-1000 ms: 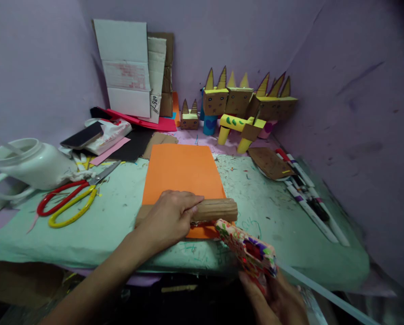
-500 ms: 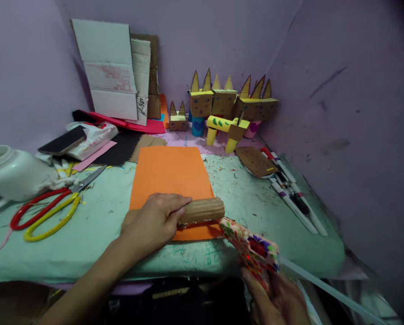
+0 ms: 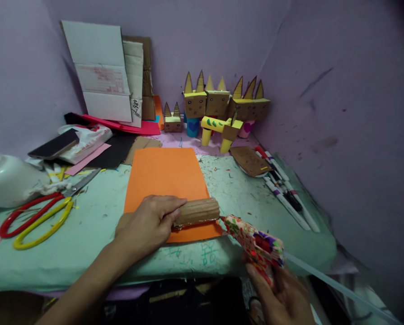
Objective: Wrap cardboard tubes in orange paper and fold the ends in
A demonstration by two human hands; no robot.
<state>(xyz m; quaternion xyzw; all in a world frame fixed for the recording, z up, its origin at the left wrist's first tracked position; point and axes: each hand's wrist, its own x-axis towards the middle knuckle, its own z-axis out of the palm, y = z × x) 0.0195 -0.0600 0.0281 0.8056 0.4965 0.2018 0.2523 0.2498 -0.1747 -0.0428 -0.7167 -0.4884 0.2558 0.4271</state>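
My left hand is closed over a rolled cardboard tube, pressing it down on a sheet of orange paper. A shiny line of glue runs along the tube's lower edge. In my right hand is a flower-patterned hot glue gun with a small red light lit. Its nozzle points left, a little apart from the tube's right end. A long translucent glue stick sticks out of the gun's back.
Scissors with red and yellow handles lie left, beside a white jar. Several cardboard animal figures stand along the wall. Markers and a brown cardboard piece are at right. Folded cardboard leans at the back.
The glue gun's nozzle has moved slightly right, away from the tube's end. My left hand still holds the tube in place on the orange paper. The whole view has shifted a little.
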